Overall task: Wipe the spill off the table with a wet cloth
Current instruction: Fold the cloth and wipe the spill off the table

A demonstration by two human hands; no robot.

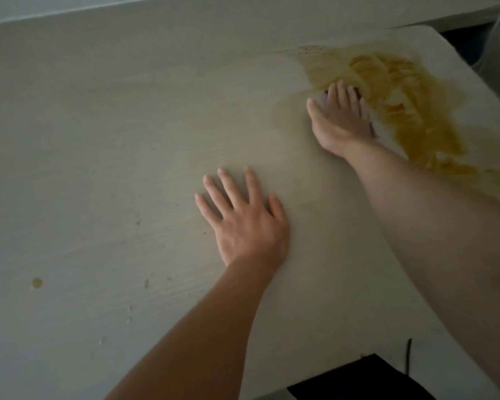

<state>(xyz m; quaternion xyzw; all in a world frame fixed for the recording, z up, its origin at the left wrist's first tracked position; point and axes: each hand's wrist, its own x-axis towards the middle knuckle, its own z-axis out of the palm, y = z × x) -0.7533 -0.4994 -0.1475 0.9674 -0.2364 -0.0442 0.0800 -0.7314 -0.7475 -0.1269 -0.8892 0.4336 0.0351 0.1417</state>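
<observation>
We note the smeared yellow-brown spill (401, 111) lying in the upper right of the frame, spread in streaks across the far right corner of the pale wood-grain table (98, 168). A dark cloth (358, 95) shows only as slivers around the fingers of the right hand (341, 122), which presses flat on it at the spill's left edge, fingers straight and close together. The left hand (248, 223) rests at centre frame, palm down, fingers spread, holding nothing and bracing on the table. One small yellow drop (37, 282) sits at lower left, well apart from the main spill. We judge the wiping is under way but far from finished. To do it well: keep even pressure, draw strokes inward from the table edge, fold to a clean face, then collect the stray drop.
</observation>
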